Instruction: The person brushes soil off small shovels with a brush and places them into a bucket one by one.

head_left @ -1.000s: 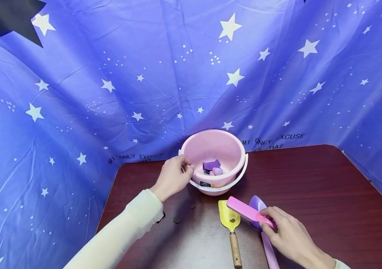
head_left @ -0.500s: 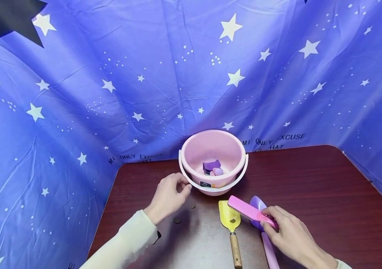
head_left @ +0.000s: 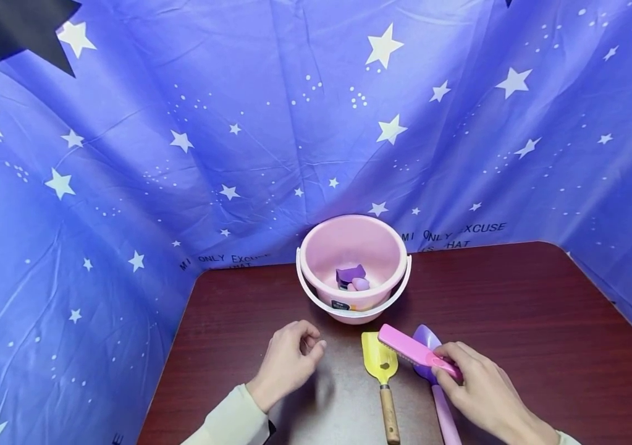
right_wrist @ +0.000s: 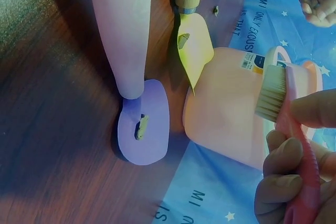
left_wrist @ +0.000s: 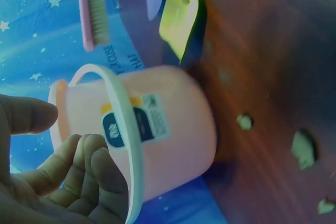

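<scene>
My right hand [head_left: 482, 386] grips the handle of a pink brush [head_left: 407, 344], held above two small shovels. Its pale bristles [right_wrist: 272, 93] show in the right wrist view. Below lie a yellow shovel [head_left: 375, 358] with a wooden handle and a purple shovel [right_wrist: 144, 148] with a lilac handle. Each scoop bears a small brownish lump. My left hand [head_left: 286, 360] hovers over the table in front of a pink bucket [head_left: 354, 238], fingers loosely curled, thumb apart from them, holding nothing. Inside the bucket are a purple piece [head_left: 351, 273] and a small lilac rounded piece [head_left: 359, 283].
Several small lumps [left_wrist: 303, 149] lie on the dark wooden table [head_left: 516, 309], seen in the left wrist view. The bucket's white handle [head_left: 307, 290] hangs down at its front. A blue star-patterned cloth [head_left: 271, 154] rises behind the table.
My left hand has drawn back from the bucket's left rim, down and toward me. My right hand and the brush have barely moved.
</scene>
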`<state>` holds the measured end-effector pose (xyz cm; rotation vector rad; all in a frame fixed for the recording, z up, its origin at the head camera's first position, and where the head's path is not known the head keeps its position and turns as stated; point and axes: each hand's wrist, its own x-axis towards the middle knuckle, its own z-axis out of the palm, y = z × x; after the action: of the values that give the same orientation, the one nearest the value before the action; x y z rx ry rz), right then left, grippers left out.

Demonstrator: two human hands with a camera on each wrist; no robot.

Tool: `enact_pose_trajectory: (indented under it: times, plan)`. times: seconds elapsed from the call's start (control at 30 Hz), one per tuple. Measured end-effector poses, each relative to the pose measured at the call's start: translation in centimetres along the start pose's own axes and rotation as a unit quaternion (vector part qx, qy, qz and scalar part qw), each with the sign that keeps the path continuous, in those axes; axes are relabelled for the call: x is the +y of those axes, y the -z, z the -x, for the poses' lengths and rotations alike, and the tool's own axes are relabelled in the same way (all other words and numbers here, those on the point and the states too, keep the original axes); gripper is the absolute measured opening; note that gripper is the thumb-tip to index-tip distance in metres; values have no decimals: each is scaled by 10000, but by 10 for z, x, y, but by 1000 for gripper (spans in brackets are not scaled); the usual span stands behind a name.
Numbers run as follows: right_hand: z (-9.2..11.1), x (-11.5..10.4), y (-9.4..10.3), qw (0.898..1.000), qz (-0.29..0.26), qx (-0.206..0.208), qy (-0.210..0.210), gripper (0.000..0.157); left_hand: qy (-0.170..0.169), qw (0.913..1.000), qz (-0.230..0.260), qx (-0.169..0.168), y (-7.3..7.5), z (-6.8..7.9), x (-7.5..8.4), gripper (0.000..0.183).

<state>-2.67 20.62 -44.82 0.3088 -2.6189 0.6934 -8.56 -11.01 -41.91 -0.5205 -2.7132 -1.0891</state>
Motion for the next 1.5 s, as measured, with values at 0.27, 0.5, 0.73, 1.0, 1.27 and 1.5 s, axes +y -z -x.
enact_pose_trajectory:
  times: [0.27,0.5,0.73,1.0,1.27,1.5]
  plan:
    - [0,2,1,10000,-16,49,66,31,192,9990,308,-250,-26,22,-3,8]
    - [0,1,2,10000,-20,34,53,31,401,9954,673,-552,-49,36,1,11]
    - [-1,1,2,10000,-26,54,36,32,778,9918,604,-811,-72,45,6,17]
    - [-2,0,1,10000,-8,46,0,31,804,9915,321,-975,-103,47,16,24]
    - [-1,1,0,10000,-34,-12,-64,31,1092,9845,-577,-1242,-125,48,26,44]
    - [0,1,-2,10000,3,-41,-80,30,1023,9791,-1392,-1075,-139,43,30,49]
